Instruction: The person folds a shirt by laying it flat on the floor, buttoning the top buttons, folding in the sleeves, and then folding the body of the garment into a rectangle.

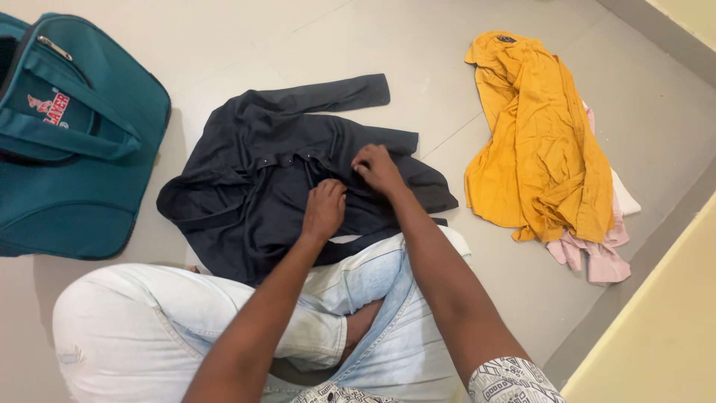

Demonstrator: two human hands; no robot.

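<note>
While seated cross-legged on pale floor tiles [246,45], seen from the head camera: both hands down on a dark navy shirt [253,186] spread flat just ahead of the knees. Left hand [324,209] knuckles up near the shirt's middle, fingers [333,190] curled shut and pinching a fold of the dark cloth along the button line. Right hand [378,169] just beside it, slightly farther from the body, fingertips bent down and closed on the same strip of fabric; thumb hidden, so exact grip cannot be told. Hands near each other, not quite touching. One sleeve of the shirt stretched out toward the top of the view, the lower hem lapping over light blue jeans [186,313] on the crossed legs. Small pale buttons dotted in a row left of the hands.

Well apart to the left, a teal travel bag [74,142] lying on the floor, zip top open, strap draped across its front, close to the shirt's left edge but not touching it. Well apart to the right, a mustard-yellow garment [541,142] crumpled in a heap, resting on top of a pale pink garment [597,257] that peeks out beneath its lower edge. Beyond that, a cream wall [656,328] and a grey skirting strip.
</note>
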